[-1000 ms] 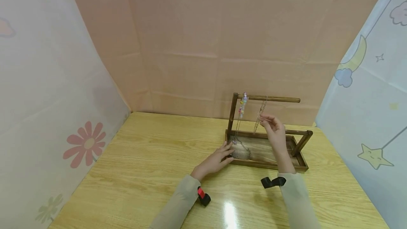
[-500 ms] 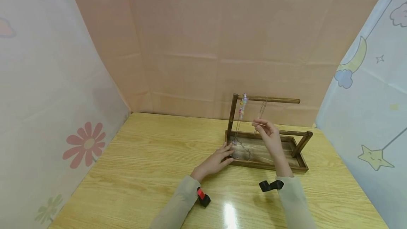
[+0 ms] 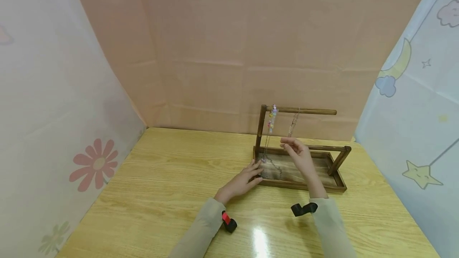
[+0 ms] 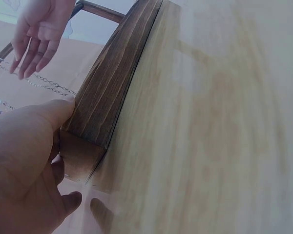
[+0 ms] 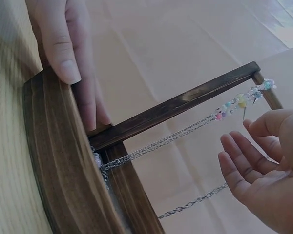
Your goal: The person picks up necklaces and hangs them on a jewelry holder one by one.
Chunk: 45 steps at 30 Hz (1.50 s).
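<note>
A dark wooden jewelry stand (image 3: pixel 301 188) has a tray base and an upper bar. My left hand (image 3: pixel 237 185) grips its front left corner, thumb on the front rim and fingers around the end in the left wrist view. My right hand (image 3: pixel 301 159) hovers over the tray, its fingers loosely bent and apart in the right wrist view, with nothing seen between them. Just above it, a silver chain (image 3: pixel 294 120) hangs from the bar. A necklace with pastel beads (image 3: pixel 271 119) hangs near the left post, its chain end lying in the tray.
A lower crossbar (image 3: pixel 326 148) spans the stand's right side to a short slanted post (image 3: pixel 339 160). The stand sits on a wood-grain table (image 3: pixel 179 162). A peach backdrop (image 3: pixel 201 51) rises behind, with printed white cloths at both sides.
My right hand has come down and left from the hanging chain, its fingertips now below it. The chain stays on the bar. My left hand has stayed at the stand's corner.
</note>
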Each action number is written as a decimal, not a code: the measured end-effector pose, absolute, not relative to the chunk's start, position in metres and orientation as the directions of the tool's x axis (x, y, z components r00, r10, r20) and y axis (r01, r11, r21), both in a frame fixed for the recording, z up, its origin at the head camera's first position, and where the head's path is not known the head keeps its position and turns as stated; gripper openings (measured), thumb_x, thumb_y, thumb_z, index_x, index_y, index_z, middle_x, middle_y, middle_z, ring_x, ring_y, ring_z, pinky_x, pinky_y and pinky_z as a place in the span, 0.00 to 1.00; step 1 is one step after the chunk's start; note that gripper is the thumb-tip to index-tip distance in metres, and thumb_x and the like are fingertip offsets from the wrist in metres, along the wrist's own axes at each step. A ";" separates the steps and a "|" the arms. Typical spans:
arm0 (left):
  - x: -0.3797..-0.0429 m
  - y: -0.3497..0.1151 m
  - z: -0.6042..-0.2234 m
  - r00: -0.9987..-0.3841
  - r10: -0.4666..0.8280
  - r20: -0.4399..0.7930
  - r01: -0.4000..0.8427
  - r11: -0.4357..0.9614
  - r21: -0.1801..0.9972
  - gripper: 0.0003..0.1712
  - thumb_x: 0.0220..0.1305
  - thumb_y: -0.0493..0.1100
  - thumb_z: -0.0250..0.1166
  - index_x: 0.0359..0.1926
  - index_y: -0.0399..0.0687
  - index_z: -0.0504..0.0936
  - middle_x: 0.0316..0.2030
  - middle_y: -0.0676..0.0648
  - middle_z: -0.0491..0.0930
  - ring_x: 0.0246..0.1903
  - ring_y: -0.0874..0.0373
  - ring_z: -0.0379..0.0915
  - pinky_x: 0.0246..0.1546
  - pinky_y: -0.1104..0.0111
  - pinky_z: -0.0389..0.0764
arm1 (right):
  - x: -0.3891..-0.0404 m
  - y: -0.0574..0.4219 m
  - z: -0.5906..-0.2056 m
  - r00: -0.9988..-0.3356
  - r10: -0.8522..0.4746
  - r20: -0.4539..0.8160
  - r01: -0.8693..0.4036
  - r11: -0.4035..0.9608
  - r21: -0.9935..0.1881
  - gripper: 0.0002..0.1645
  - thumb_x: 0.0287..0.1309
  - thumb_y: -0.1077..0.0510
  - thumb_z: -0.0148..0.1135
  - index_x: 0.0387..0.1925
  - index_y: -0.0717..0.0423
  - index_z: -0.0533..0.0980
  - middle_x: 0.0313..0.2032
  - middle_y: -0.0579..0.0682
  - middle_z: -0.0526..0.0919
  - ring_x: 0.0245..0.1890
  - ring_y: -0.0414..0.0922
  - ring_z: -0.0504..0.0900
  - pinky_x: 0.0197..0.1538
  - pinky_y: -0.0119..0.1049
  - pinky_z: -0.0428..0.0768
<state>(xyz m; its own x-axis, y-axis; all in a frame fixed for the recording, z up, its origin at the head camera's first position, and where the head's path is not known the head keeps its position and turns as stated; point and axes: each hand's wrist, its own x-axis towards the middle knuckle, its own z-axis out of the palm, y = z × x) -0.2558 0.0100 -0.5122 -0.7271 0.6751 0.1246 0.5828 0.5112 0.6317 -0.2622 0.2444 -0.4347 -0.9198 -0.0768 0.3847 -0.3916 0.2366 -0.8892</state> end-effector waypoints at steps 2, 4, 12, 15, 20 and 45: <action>-0.256 0.010 -0.512 -0.729 0.673 0.126 0.583 0.513 0.630 0.30 0.72 0.55 0.43 0.69 0.46 0.59 0.73 0.51 0.43 0.72 0.53 0.30 0.68 0.48 0.46 | -0.263 0.244 -0.437 -0.929 -0.082 0.361 -0.369 0.259 -0.893 0.21 0.67 0.57 0.51 0.55 0.68 0.70 0.52 0.66 0.74 0.46 0.39 0.78 0.46 0.21 0.76; -0.256 0.010 -0.512 -0.731 0.671 0.124 0.579 0.515 0.632 0.30 0.72 0.55 0.43 0.69 0.46 0.59 0.73 0.51 0.43 0.72 0.54 0.30 0.68 0.48 0.46 | -0.263 0.244 -0.438 -0.938 -0.086 0.337 -0.347 0.277 -0.896 0.22 0.67 0.56 0.51 0.55 0.67 0.70 0.52 0.66 0.74 0.46 0.38 0.78 0.46 0.21 0.76; -0.255 0.009 -0.511 -0.737 0.665 0.122 0.576 0.522 0.629 0.31 0.72 0.56 0.43 0.69 0.46 0.59 0.72 0.51 0.44 0.72 0.53 0.30 0.68 0.48 0.46 | -0.264 0.244 -0.447 -0.961 -0.096 0.259 -0.276 0.365 -0.889 0.24 0.66 0.51 0.51 0.56 0.63 0.71 0.52 0.63 0.76 0.47 0.42 0.78 0.47 0.24 0.76; -0.255 0.009 -0.512 -0.738 0.664 0.120 0.573 0.523 0.631 0.31 0.72 0.56 0.43 0.69 0.46 0.59 0.72 0.51 0.44 0.72 0.54 0.30 0.68 0.48 0.47 | -0.266 0.246 -0.452 -0.967 -0.099 0.236 -0.255 0.400 -0.880 0.24 0.66 0.50 0.51 0.55 0.62 0.72 0.52 0.63 0.76 0.48 0.49 0.77 0.49 0.32 0.77; -0.255 0.009 -0.512 -0.735 0.667 0.123 0.577 0.520 0.630 0.30 0.72 0.55 0.43 0.69 0.46 0.59 0.72 0.51 0.43 0.72 0.54 0.30 0.68 0.48 0.47 | -0.268 0.245 -0.456 -0.969 -0.109 0.224 -0.249 0.458 -0.853 0.22 0.66 0.51 0.52 0.53 0.63 0.74 0.49 0.64 0.78 0.45 0.50 0.79 0.48 0.39 0.77; -0.257 0.010 -0.512 -0.727 0.676 0.121 0.585 0.516 0.626 0.30 0.72 0.54 0.44 0.69 0.46 0.58 0.73 0.51 0.43 0.72 0.54 0.29 0.68 0.48 0.46 | -0.273 0.245 -0.481 -0.978 -0.111 0.175 -0.208 0.540 -0.815 0.21 0.64 0.53 0.55 0.51 0.64 0.76 0.48 0.61 0.80 0.46 0.56 0.77 0.46 0.50 0.77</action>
<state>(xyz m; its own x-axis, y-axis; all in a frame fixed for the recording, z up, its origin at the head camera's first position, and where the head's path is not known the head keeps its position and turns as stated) -0.2568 0.0102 -0.5119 -0.7268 0.6761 0.1213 0.5845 0.5160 0.6261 -0.2729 0.2449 -0.4810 -0.9782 -0.1114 0.1753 -0.2077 0.5405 -0.8153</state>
